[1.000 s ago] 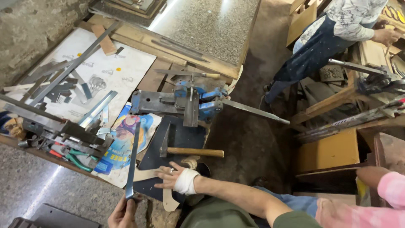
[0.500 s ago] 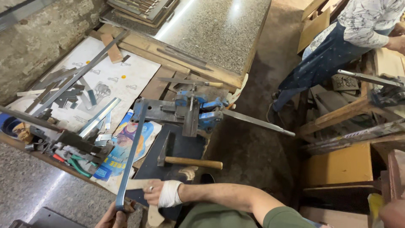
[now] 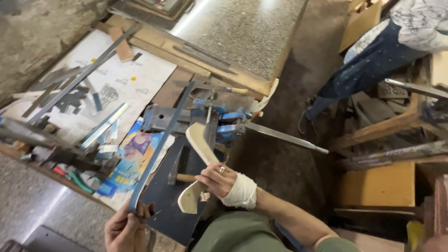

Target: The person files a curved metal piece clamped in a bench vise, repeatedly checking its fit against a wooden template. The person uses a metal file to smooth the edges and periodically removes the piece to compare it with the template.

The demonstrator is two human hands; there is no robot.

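Observation:
My left hand (image 3: 125,228) grips the near end of a long flat metal strip (image 3: 161,145) that slants up and away over the blue bench shear (image 3: 219,122). My right hand (image 3: 219,179), wrapped in a white bandage at the wrist, holds a curved pale wooden template (image 3: 198,163) lifted off the dark board (image 3: 168,210). A wooden-handled hammer (image 3: 179,170) lies partly hidden beneath the template and strip.
Cut metal strips (image 3: 70,88) lie on a white sheet at the left. Green-handled pliers (image 3: 79,182) and scrap sit at the bench edge. The shear's long lever (image 3: 284,137) juts right. Another person (image 3: 387,51) stands at the upper right beside wooden benches (image 3: 378,126).
My right hand has picked the wooden template up off the board and raised it. The metal strip in my left hand has swung further up and to the right.

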